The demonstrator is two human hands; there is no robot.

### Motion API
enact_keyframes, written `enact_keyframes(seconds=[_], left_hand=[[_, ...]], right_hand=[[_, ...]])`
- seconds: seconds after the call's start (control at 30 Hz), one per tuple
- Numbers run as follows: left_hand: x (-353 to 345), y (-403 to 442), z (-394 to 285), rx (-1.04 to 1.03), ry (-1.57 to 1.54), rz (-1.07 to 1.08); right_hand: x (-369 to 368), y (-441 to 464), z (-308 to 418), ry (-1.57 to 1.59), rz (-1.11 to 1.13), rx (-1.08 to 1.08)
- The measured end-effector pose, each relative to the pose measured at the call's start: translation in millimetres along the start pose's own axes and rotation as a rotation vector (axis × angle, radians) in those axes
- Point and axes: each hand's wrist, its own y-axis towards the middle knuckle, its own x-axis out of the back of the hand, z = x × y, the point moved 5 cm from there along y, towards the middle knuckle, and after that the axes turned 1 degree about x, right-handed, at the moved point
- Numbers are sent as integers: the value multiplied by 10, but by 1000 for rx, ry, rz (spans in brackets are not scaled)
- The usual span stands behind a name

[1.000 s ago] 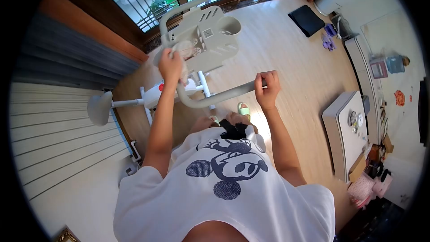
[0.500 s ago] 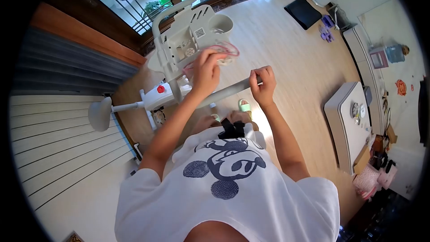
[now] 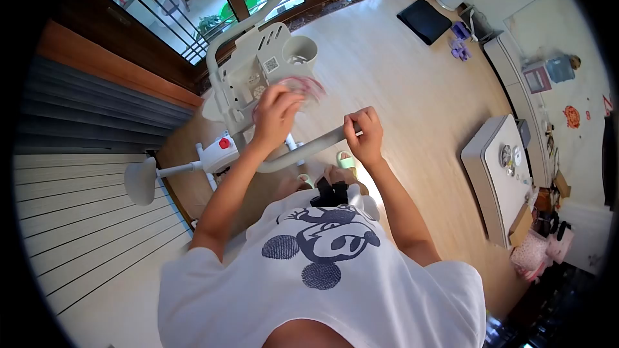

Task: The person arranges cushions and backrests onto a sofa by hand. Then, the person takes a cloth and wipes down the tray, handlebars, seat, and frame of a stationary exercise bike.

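The left hand [image 3: 276,116] is raised above the tray side of a bike, its fingers curled together and pinching a pink cord [image 3: 304,85]. The cord is blurred; one loop sticks out beyond the fingertips, toward the right hand's side, and its exact shape cannot be told. The right hand [image 3: 365,135] is wrapped round the near end of the handlebar [image 3: 309,148], fingers folded over the grip. The two hands are apart, with the bar running below and between them.

Just beyond the left hand lies the tray [image 3: 248,58], with a QR label [image 3: 271,64] and a cup holder [image 3: 300,50]. To the left of that hand and lower are a red knob [image 3: 224,144] and, farther out, the seat [image 3: 140,180]. Below the right hand shows a green sandal [image 3: 345,159]. Well to the right of it stands a desk [image 3: 509,187]; beyond it, on the floor, lies a black mat [image 3: 424,20].
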Motion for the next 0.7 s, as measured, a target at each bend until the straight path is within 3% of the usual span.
enact_keyframes(seconds=[0.1,0.2,0.3,0.43,0.5,0.57,0.7], left_hand=[[-99,253,159,-50,122,-57],[73,512,760,135,358,-188],[265,683,1118,263,309,-285],[-39,520,673,78,96,-135],[-88,335,266,116,21,24],[-125,158,-92,28,-68,167],[-55,15,-544,123,-178,276]], right_hand=[[6,23,41,56,19,-51],[-20,-23,-31,59,32,-63],[1,0,17,33,37,-66],[3,-8,-7,72,45,-76],[8,3,8,69,52,-75],[17,-5,0,64,101,-144],[145,70,143,-160,278,-73]])
